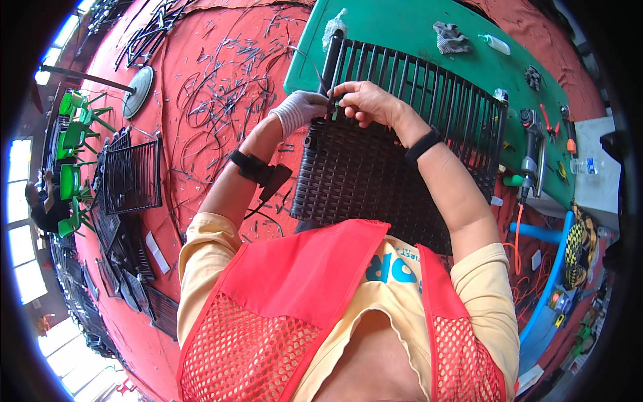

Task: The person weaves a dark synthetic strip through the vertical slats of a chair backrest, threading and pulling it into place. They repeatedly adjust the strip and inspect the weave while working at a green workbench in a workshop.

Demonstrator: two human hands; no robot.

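Observation:
A dark brown furniture panel (365, 171) leans against a green table, its near part woven in flat strips and its far part bare parallel slats (418, 80). At its left edge my two hands meet. My left hand (303, 109), in a pale striped glove, is closed against the frame's side rail; what its fingertips hold is hidden. My bare right hand (370, 104) pinches at the same spot, thumb and forefinger together, other fingers curled. A thin dark strip (320, 75) rises out from between the hands. Clear plastic wrap (334, 28) covers the frame's far left corner.
On the green table (402, 19) lie a grey cloth (451, 37), a white bottle (495, 44) and a power tool (532, 151). Strip scraps (228, 87) litter the red floor. Slatted frames (132, 175) and green chairs (70, 141) stand left, near another person (44, 208).

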